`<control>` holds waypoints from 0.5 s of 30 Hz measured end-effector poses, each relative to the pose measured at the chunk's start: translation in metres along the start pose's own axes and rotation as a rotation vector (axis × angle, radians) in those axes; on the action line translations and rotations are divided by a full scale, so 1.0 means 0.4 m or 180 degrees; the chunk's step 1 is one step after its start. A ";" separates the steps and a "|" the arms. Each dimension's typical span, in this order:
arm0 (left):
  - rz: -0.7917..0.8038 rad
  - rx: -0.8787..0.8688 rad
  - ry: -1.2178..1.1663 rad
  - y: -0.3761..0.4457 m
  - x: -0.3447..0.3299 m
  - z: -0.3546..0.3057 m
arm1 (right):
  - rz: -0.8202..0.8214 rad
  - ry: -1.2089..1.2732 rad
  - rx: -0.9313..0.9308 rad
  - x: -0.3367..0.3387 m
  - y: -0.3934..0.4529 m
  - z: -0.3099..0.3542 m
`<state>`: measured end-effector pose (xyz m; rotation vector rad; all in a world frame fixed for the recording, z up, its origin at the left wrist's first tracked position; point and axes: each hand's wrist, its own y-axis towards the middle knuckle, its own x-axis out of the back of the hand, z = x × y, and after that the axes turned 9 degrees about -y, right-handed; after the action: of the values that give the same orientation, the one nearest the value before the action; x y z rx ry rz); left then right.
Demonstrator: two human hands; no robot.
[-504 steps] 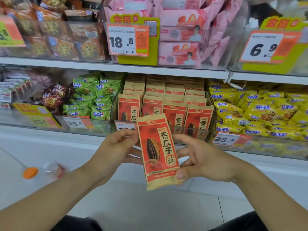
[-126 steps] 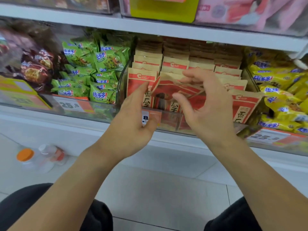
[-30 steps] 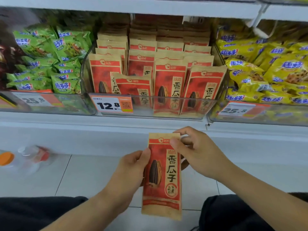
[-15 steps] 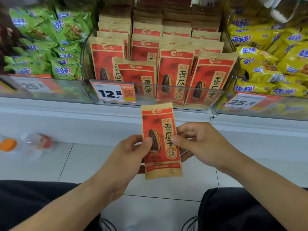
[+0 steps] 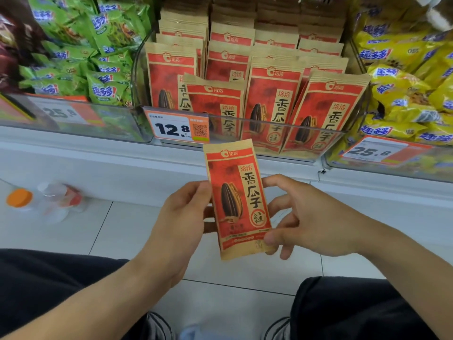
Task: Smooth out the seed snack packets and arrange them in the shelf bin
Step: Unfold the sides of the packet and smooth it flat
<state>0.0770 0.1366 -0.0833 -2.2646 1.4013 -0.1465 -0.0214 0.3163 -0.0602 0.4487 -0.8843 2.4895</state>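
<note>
I hold one red and tan seed snack packet (image 5: 237,200) upright in front of the shelf, below the bin. My left hand (image 5: 182,217) grips its left edge, thumb in front and fingers behind. My right hand (image 5: 304,217) pinches its lower right corner with the thumb, while the other fingers spread behind it. The clear shelf bin (image 5: 282,130) holds several rows of the same packets standing upright; one front packet (image 5: 215,104) sits lower and tilted.
Green snack bags (image 5: 98,57) fill the bin to the left, yellow ones (image 5: 404,82) the bin to the right. A 12.8 price tag (image 5: 175,128) hangs on the bin front. A plastic bottle with an orange cap (image 5: 36,200) lies on the tiled floor. My knees frame the bottom.
The packet has risen a little toward the bin. My right thumb slid down from the packet's middle to its lower right corner; my left hand keeps its grip on the left edge.
</note>
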 end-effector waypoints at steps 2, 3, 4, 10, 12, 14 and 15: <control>-0.0083 -0.0090 -0.0170 0.004 0.005 -0.010 | 0.0019 0.0067 -0.0088 0.000 -0.002 -0.004; -0.0093 -0.0121 -0.0204 0.005 0.008 -0.013 | 0.0030 0.0115 -0.0108 0.000 -0.002 -0.008; -0.0087 -0.0139 -0.0229 0.007 0.012 -0.015 | 0.0054 0.0145 -0.0124 0.001 -0.003 -0.011; 0.0004 -0.0519 0.0134 0.012 0.014 -0.009 | 0.0201 -0.0091 -0.0189 0.011 -0.002 -0.013; 0.0002 -0.0764 0.0324 0.012 0.013 -0.009 | 0.0024 -0.0431 -0.0299 0.014 0.001 -0.017; -0.0019 -0.0895 0.0490 0.010 0.013 -0.010 | -0.0424 -0.1098 -0.0499 0.018 0.006 -0.030; -0.0033 -0.0938 0.0605 0.009 0.013 -0.008 | -0.0712 -0.1485 -0.0515 0.019 0.008 -0.035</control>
<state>0.0755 0.1297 -0.0828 -2.5538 1.5985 -0.1722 -0.0313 0.3258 -0.0688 1.0366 -1.1284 2.1213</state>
